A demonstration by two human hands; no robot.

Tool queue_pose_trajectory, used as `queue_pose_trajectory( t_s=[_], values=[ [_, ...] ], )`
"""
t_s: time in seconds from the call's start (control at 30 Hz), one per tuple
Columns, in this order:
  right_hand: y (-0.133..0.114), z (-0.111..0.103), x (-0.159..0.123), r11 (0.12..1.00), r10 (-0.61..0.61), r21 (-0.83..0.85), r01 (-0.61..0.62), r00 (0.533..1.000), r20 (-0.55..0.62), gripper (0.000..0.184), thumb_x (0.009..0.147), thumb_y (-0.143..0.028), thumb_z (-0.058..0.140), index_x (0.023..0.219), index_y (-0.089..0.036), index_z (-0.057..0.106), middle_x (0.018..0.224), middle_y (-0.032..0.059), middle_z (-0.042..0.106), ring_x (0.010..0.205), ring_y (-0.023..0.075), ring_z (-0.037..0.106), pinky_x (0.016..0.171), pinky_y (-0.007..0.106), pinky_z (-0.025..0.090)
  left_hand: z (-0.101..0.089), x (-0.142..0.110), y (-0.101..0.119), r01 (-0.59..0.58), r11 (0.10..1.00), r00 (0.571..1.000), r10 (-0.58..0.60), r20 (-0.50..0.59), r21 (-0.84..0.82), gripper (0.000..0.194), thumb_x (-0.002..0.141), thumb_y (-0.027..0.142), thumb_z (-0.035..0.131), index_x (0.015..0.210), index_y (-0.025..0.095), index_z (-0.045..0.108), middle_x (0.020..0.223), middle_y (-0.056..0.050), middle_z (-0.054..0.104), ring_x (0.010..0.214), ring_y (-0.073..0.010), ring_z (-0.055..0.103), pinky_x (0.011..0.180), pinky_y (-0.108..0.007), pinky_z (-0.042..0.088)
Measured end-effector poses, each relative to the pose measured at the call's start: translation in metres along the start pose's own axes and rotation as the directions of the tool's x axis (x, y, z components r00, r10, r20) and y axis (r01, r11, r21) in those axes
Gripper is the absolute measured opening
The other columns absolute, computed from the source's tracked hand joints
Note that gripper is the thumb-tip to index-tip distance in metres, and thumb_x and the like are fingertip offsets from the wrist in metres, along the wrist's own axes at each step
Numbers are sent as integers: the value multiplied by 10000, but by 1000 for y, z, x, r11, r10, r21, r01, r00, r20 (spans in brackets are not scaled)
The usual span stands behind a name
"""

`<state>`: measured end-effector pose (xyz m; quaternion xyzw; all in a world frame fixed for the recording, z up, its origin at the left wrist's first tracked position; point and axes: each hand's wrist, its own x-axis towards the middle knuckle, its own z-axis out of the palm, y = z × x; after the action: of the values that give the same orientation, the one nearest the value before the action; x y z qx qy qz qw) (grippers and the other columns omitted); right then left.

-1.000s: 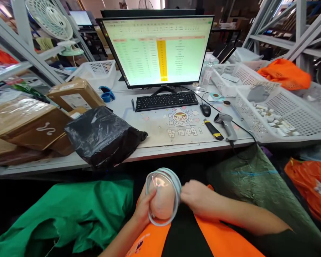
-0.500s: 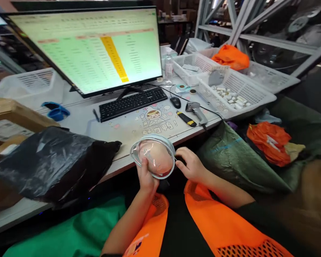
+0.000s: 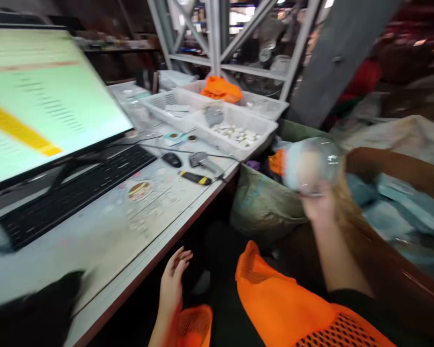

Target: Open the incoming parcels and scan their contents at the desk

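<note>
My right hand (image 3: 320, 205) is raised out to the right, closed round a round clear plastic package (image 3: 311, 165) with a pale peach item inside; both are smeared by motion. The package hangs above a green sack (image 3: 264, 205) and a pile of bags beside the desk. My left hand (image 3: 173, 277) is low by the desk's front edge, holding nothing, fingers stretched and slightly apart. Orange mesh vest fabric (image 3: 275, 303) covers my front below both arms.
The desk (image 3: 104, 270) carries a monitor (image 3: 39, 106), keyboard (image 3: 72, 193), mouse (image 3: 172, 159), barcode scanner (image 3: 204, 161), a yellow-black cutter (image 3: 195, 178) and white baskets (image 3: 235, 127). A black bag (image 3: 32, 308) lies at the lower left. Metal shelving (image 3: 217, 33) stands behind.
The view has swung right. My right hand has taken the clear package and carried it out to the right; my left hand has let go and dropped to the desk edge.
</note>
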<state>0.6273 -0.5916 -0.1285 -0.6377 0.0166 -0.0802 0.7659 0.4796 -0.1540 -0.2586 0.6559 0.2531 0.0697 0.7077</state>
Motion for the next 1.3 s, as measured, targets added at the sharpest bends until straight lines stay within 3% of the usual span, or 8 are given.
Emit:
queue_pose_trajectory(
  t_s=[0.1,0.2,0.3,0.4,0.57,0.83,1.0,1.3],
  values=[
    [1,-80,22,980,-145,-182,80,914,-379,932,901,-829,159,1702,-409,387,1765,94,350,1681,414,169,1137,777,418,-14,-5,32,-156,979,987,150,55,128,762,751,774,792,1242,193,746,1166,-157,799,1131,-356,758,1099,-535,575],
    [50,-57,56,983,-93,-182,35,942,-323,887,948,-700,263,1732,-292,340,1775,207,275,1610,433,358,1068,737,492,-34,22,87,-334,864,941,329,78,376,516,891,628,692,1186,217,794,1212,-130,799,1166,-327,741,1097,-490,577],
    [86,84,73,971,-178,-148,190,980,87,607,946,-608,535,1444,-288,672,1389,216,697,1275,428,697,1006,679,568,-57,82,147,-300,687,889,454,-69,662,409,959,462,593,1226,219,787,1308,-103,769,1231,-294,709,1140,-452,550],
    [92,269,97,882,-178,-240,405,759,627,397,983,-532,605,1143,-210,775,1130,117,788,1135,321,738,1043,528,588,-79,153,189,-75,614,830,476,-292,786,412,971,325,558,1302,174,752,1445,-141,690,1433,-303,581,1265,-460,437],
    [81,441,152,507,-55,-592,626,709,703,591,916,-274,649,1450,-23,625,1603,296,503,1513,436,462,1251,589,387,-127,208,192,263,610,690,423,-587,748,545,933,309,645,1417,59,662,1684,-294,399,1651,-463,227,1337,-665,222],
    [120,364,140,77,172,-654,753,636,753,523,999,-283,592,1446,-11,600,1256,304,674,1177,442,683,1039,558,528,-169,231,172,391,562,611,434,-662,729,655,1011,429,512,1580,107,533,1778,-214,285,1682,-412,153,1352,-673,156],
    [133,407,132,222,110,-488,844,476,873,522,1065,-393,529,1485,-93,603,1345,218,693,1268,312,654,1108,394,506,-175,254,168,419,610,564,406,-719,673,654,1039,484,457,1572,116,545,1774,-212,298,1669,-428,181,1350,-663,167],
    [147,468,221,216,-122,-703,678,733,669,652,1004,-384,516,1571,-66,565,1657,270,446,1382,423,544,1139,547,464,-181,252,160,407,692,429,432,-793,597,638,1036,445,489,1571,99,528,1627,-253,461,1486,-415,451,1257,-568,375]
  ],
)
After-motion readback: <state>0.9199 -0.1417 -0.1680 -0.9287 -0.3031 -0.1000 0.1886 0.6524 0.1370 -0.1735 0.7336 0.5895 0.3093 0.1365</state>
